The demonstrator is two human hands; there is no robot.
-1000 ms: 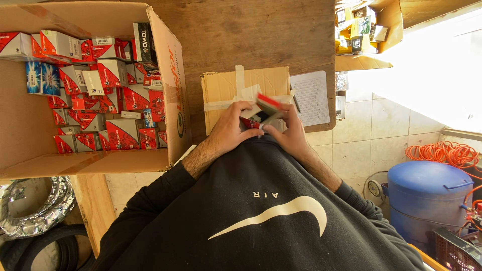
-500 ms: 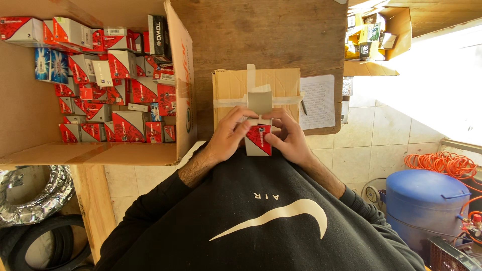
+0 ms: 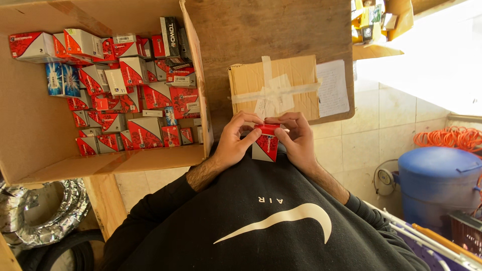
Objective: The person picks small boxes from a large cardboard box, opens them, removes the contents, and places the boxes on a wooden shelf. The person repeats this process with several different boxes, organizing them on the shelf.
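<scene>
Both my hands hold one small red and grey carton (image 3: 266,145) against my chest, over my black sweatshirt. My left hand (image 3: 236,143) grips its left side, fingers on the top flap. My right hand (image 3: 297,138) grips the right side, thumb at the top edge. Just beyond my fingers lies a taped brown cardboard parcel (image 3: 273,88) on a wooden board (image 3: 261,30).
A large open cardboard box (image 3: 30,140) at the left holds several red and grey cartons (image 3: 130,100) and a blue one. Crumpled silver foil ducting (image 3: 45,211) lies lower left. A blue drum (image 3: 437,185) and orange coiled hose (image 3: 452,138) stand right; a paper sheet (image 3: 332,88) lies beside the parcel.
The small carton has been turned upright and brought closer to my chest. My hands have come down off the taped parcel.
</scene>
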